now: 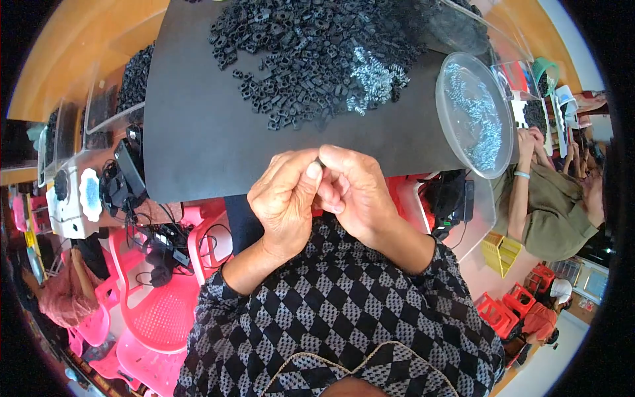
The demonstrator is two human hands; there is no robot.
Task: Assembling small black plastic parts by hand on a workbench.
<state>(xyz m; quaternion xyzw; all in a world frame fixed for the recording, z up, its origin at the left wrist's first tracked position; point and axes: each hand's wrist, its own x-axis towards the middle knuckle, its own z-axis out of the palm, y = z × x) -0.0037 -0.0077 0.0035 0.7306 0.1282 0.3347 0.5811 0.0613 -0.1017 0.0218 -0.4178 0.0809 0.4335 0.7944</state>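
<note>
My left hand [283, 198] and my right hand [357, 192] meet in front of my chest, just off the near edge of the dark table mat [198, 142]. Thumbs and fingertips of both are pinched together on a small dark piece [319, 161], mostly covered by the fingers. It looks like one of the small black plastic parts [291, 86] heaped on the mat beyond my hands. At the heap's right side lies a pile of small silvery coil springs [377, 78]. More springs fill part of a round clear plastic dish [444, 126] at the mat's right edge.
Clear bins of black parts [135, 76] stand at the left, near a black power adapter [129, 165] with tangled cables. Pink plastic chairs [162, 311] are at lower left. To the right, a person in an olive top [555, 212] works at another table; a yellow basket [501, 253] is below.
</note>
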